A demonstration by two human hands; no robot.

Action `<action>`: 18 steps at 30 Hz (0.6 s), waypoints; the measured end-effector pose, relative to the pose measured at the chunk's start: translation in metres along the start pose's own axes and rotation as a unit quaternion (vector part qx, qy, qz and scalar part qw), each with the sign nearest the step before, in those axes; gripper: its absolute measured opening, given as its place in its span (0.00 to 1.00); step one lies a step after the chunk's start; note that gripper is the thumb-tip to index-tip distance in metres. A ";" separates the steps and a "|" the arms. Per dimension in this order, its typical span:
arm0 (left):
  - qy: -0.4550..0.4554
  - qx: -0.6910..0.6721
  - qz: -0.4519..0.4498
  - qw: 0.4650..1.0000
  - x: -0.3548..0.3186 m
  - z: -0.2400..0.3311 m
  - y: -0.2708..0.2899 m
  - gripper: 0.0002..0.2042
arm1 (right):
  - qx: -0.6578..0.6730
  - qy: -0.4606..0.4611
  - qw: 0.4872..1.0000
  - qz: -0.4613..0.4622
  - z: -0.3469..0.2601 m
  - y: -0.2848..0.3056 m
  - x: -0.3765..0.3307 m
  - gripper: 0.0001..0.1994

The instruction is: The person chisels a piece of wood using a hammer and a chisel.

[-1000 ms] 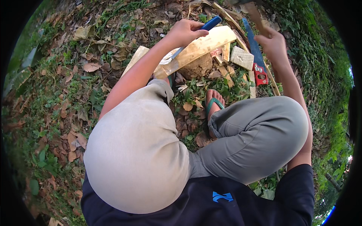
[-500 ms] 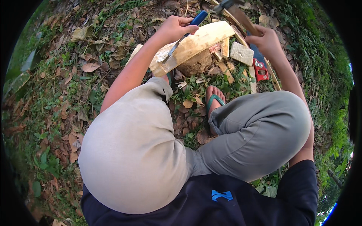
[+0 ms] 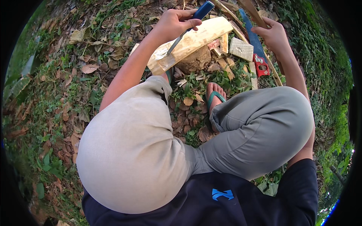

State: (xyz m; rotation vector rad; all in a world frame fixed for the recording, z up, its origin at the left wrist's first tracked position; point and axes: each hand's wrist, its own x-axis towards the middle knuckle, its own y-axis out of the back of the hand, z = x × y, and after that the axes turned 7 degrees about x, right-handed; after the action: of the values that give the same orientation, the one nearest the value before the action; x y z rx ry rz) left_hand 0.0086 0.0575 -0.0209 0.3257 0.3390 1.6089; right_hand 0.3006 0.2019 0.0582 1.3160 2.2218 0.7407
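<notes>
my left hand (image 3: 171, 23) clenched on blue-handled chisel (image 3: 188, 24), blade on pale plank (image 3: 192, 41) lying over stump (image 3: 194, 60). right hand (image 3: 273, 35) grips a wood strip (image 3: 250, 7). plank looks stiff, light; hold by its end.

A squatting person's left hand (image 3: 171, 24) grips a blue-handled chisel (image 3: 188, 24), blade on a pale plank (image 3: 192, 41) lying across a stump (image 3: 194, 62). The right hand (image 3: 275, 35) grips a stick (image 3: 252, 9) beside a saw (image 3: 256, 52).
</notes>
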 end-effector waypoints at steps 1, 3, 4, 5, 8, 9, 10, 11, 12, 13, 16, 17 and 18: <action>-0.001 -0.007 0.000 1.000 -0.001 0.000 0.000 0.23 | -0.004 0.000 1.000 -0.003 -0.003 0.000 -0.002 0.21; -0.001 -0.020 0.000 1.000 -0.002 -0.001 0.000 0.24 | -0.003 0.053 0.999 0.002 0.002 0.000 0.001 0.21; -0.003 -0.036 -0.001 0.999 -0.003 0.002 0.000 0.25 | 0.003 0.107 0.994 0.012 0.006 -0.001 0.004 0.21; -0.004 -0.052 -0.002 0.999 -0.003 0.004 -0.001 0.25 | 0.008 0.160 0.987 0.021 0.009 -0.001 0.006 0.20; -0.003 -0.067 -0.003 0.998 -0.009 0.004 0.003 0.26 | 0.033 0.067 0.997 -0.004 -0.016 0.008 -0.007 0.20; -0.002 -0.067 -0.003 0.998 -0.011 0.003 0.005 0.26 | 0.036 0.066 0.997 0.006 -0.018 0.005 -0.008 0.19; -0.004 -0.076 -0.001 0.997 -0.011 0.004 0.005 0.26 | 0.036 0.064 0.997 0.018 -0.019 0.005 -0.010 0.19; -0.006 -0.085 0.001 0.996 -0.011 0.004 0.005 0.26 | 0.036 0.062 0.997 0.030 -0.019 0.004 -0.011 0.19; -0.008 -0.094 0.003 0.996 -0.011 0.005 0.005 0.26 | 0.011 0.097 0.995 0.024 -0.014 0.003 -0.011 0.20; -0.013 -0.099 0.003 0.995 -0.010 0.002 0.006 0.26 | -0.015 0.134 0.991 0.018 -0.009 0.002 -0.009 0.21; -0.018 -0.088 0.004 0.996 -0.007 -0.004 0.007 0.26 | -0.029 0.168 0.985 -0.003 -0.002 -0.008 -0.013 0.21; -0.012 -0.069 0.007 0.998 -0.007 -0.002 0.006 0.26 | -0.023 0.166 0.986 -0.011 -0.004 -0.010 -0.016 0.21; -0.006 -0.050 0.009 0.999 -0.007 0.000 0.006 0.26 | 0.005 0.099 0.995 -0.021 -0.009 -0.008 -0.018 0.20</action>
State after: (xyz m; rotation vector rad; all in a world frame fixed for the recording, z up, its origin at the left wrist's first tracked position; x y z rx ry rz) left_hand 0.0037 0.0503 -0.0191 0.2625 0.2462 1.6350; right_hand 0.2971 0.1808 0.0616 1.2444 2.4020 0.8788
